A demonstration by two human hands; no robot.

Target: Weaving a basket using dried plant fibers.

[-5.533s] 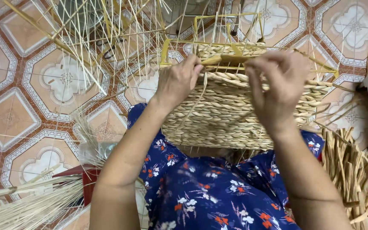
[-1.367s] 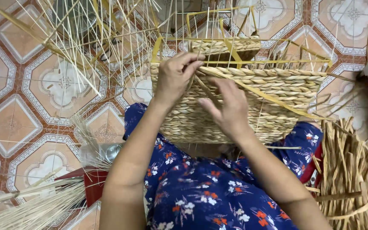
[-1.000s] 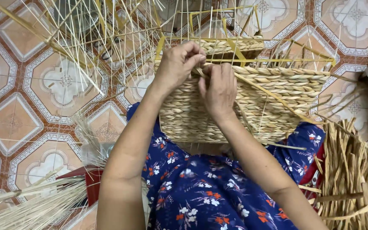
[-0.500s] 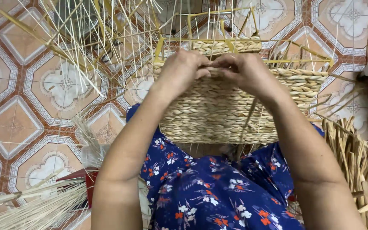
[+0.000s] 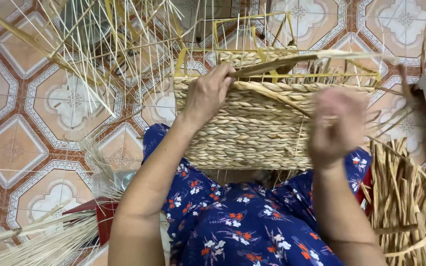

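With my left hand pinching the top row at the half-woven basket's rim on my lap, my blurred right hand, grip unclear, may overpull the strand, loosening the weave.

Patterned tile floor — terracotta, white, grey; evenly lit, loose straw scattered

One woven basket, two hands, one heap of dried strands.
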